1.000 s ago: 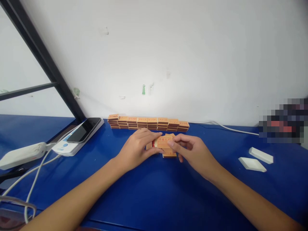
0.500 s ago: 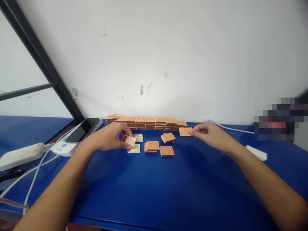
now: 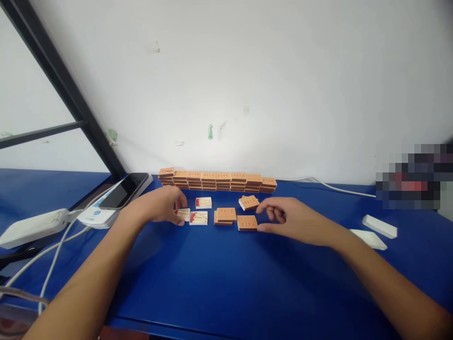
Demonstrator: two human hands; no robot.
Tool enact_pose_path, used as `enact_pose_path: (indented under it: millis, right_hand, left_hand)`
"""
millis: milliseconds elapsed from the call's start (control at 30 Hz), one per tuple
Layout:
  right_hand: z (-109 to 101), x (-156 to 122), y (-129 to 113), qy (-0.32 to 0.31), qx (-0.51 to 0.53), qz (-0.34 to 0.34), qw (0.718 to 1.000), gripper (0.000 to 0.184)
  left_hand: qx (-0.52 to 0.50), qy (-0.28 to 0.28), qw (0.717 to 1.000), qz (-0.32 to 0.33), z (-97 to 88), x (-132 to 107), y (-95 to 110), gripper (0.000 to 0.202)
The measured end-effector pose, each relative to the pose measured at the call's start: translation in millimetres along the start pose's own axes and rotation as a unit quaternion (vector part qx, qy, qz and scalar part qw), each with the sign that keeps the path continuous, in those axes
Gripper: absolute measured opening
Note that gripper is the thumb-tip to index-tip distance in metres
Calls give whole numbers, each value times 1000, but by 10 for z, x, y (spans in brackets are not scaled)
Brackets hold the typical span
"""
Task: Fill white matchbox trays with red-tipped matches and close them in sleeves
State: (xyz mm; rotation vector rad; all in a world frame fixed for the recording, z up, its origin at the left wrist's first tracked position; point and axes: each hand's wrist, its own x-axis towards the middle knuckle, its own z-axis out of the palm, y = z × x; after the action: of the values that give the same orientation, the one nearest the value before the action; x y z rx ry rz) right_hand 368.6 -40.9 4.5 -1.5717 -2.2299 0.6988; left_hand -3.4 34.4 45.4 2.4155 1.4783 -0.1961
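Observation:
My left hand [image 3: 165, 204] has its thumb and fingers around a white matchbox tray [image 3: 183, 214] of red-tipped matches, low at the table; the palm hides part of it. Right beside that lies another open tray [image 3: 198, 218] of matches, with a third tray [image 3: 203, 203] behind. My right hand [image 3: 283, 217] is open, thumb near the right edge of an orange matchbox [image 3: 247, 223]; whether it touches I cannot tell. Two stacked matchboxes [image 3: 225, 215] lie to the left of that box. A small tilted pile of matchboxes [image 3: 249, 202] sits behind it.
A low wall of stacked matchboxes [image 3: 222, 178] runs along the white wall. On the left are a phone [image 3: 123, 191], a white device [image 3: 92, 215], a power bank [image 3: 33, 229] and cables. Two white pieces [image 3: 380, 226] lie by my right forearm.
My left hand lowered its match tray to the left of the others. My right hand no longer holds the orange matchbox cover and has come nearer the front matchbox, fingers apart.

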Motion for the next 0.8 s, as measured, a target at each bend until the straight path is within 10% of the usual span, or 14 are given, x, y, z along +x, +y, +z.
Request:
enact_pose_path:
  millis: [233, 467, 800]
  right_hand:
    - [136, 3, -79, -11, -35, -19, 999, 28]
    - [-8, -63, -138, 23, 24, -48, 998, 25]
    - [85, -31, -237, 113, 194, -33, 974, 46]
  left_hand:
    - [33, 187, 976, 105, 15, -71, 364, 50]
    - [-37, 270, 917, 291, 482, 13, 861, 54]
    - [-113, 381, 867, 300, 598, 79, 924, 32]
